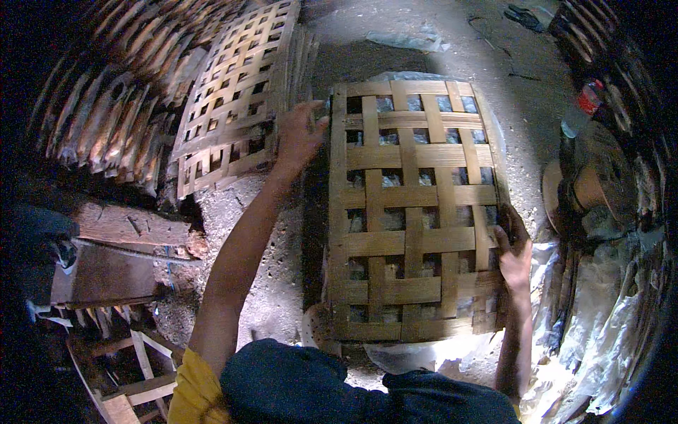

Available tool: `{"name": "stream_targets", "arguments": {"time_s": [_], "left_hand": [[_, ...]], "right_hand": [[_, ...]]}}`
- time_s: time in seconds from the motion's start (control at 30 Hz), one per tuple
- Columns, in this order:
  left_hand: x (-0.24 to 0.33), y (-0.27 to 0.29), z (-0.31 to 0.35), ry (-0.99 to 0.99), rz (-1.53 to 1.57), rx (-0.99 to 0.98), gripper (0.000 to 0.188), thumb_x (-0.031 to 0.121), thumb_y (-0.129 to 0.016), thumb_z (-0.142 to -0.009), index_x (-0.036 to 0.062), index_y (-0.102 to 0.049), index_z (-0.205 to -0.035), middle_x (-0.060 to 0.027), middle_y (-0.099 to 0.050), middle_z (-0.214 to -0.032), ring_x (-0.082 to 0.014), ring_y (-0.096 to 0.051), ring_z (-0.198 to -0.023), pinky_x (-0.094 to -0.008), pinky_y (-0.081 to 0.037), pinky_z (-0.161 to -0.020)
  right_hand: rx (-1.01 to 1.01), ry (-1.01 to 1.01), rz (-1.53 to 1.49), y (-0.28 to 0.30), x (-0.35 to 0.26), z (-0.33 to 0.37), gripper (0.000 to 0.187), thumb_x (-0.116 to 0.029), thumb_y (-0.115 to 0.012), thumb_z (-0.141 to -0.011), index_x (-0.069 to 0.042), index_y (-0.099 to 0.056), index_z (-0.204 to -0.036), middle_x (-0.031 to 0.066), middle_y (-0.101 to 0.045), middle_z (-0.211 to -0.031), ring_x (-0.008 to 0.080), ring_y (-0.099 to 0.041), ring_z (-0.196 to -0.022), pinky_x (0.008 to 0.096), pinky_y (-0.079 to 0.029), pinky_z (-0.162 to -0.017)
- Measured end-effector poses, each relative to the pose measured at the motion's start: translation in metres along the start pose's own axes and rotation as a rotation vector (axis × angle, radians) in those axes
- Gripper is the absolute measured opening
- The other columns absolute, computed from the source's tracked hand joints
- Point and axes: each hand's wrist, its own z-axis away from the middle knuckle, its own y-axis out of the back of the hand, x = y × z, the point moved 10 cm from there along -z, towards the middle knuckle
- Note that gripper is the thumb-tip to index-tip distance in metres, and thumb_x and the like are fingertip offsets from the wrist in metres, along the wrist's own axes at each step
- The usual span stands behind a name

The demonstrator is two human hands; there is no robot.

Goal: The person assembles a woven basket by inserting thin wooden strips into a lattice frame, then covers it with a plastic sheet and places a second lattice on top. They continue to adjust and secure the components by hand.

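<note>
Gripping bamboo mat [413,212] edges; right hand [514,256] fingers hidden, contents beneath unclear

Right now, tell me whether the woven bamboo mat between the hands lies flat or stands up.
Flat: the bamboo mat lies spread face-up, left hand and right hand on its edges.

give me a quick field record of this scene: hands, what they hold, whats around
left hand: grips the upper left edge of the woven bamboo mat
right hand: grips the mat's right edge, lower down
mat: open lattice of flat strips, lying flat over something pale, partly hidden
second mat: similar lattice, propped to the left
ground: bare and dusty
right side: spool and crumpled plastic sheeting
lower left: wooden planks
</note>
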Motion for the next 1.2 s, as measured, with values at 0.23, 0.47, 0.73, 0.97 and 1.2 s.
{"name": "stream_targets", "arguments": {"time_s": [0.23,0.47,0.73,0.97,1.2], "left_hand": [[0.033,-0.042,-0.011,0.02,0.002,-0.206,0.035,0.041,-0.073,-0.084,0.0141,-0.075,-0.106,-0.0111,-0.059,-0.126,-0.0341,-0.053,-0.117,-0.0481,-0.043,-0.103],[0.024,-0.047,-0.008,0.126,0.124,-0.039,0.025,0.033,-0.077,-0.081,0.0099,-0.075,-0.091,-0.0125,-0.059,-0.118,-0.0334,-0.055,-0.112,-0.0476,-0.045,-0.097],[0.021,-0.054,-0.015,0.068,0.089,-0.073,0.018,0.024,-0.072,-0.083,0.0066,-0.071,-0.088,-0.0142,-0.063,-0.106,-0.0351,-0.056,-0.104,-0.0465,-0.046,-0.093],[0.003,-0.093,-0.018,-0.422,0.019,-0.014,0.022,0.015,-0.055,-0.09,0.0121,-0.074,-0.101,-0.0112,-0.067,-0.108,-0.0385,-0.056,-0.116,-0.05,-0.043,-0.104],[-0.013,-0.115,-0.023,-0.372,-0.272,-0.11,0.027,0.027,-0.047,-0.099,0.0093,-0.064,-0.113,-0.0131,-0.063,-0.114,-0.0341,-0.06,-0.105,-0.047,-0.049,-0.092]], "right_hand": [[-0.013,-0.148,0.171,0.003,0.001,-0.003,0.047,0.006,-0.055,-0.094,0.005,-0.047,-0.141,0.0173,-0.054,-0.141,0.0242,-0.049,-0.131,0.0355,-0.035,-0.113],[0.009,-0.121,0.088,0.005,-0.009,-0.002,0.044,0.003,-0.055,-0.093,0.006,-0.051,-0.137,0.0171,-0.057,-0.138,0.0258,-0.053,-0.126,0.0361,-0.037,-0.111],[-0.005,-0.096,0.187,-0.001,-0.01,-0.001,0.044,-0.002,-0.057,-0.094,0.006,-0.051,-0.137,0.0171,-0.058,-0.136,0.0262,-0.053,-0.126,0.0357,-0.036,-0.111],[0.031,-0.021,0.191,0.009,0.011,-0.006,0.043,-0.004,-0.059,-0.094,0.003,-0.052,-0.136,0.0153,-0.059,-0.134,0.0251,-0.053,-0.127,0.0356,-0.042,-0.108],[0.257,-0.036,0.33,0.042,0.026,-0.004,0.058,-0.022,-0.067,-0.089,-0.001,-0.049,-0.14,0.0225,-0.059,-0.133,0.0347,-0.056,-0.125,0.0432,-0.043,-0.108]]}}
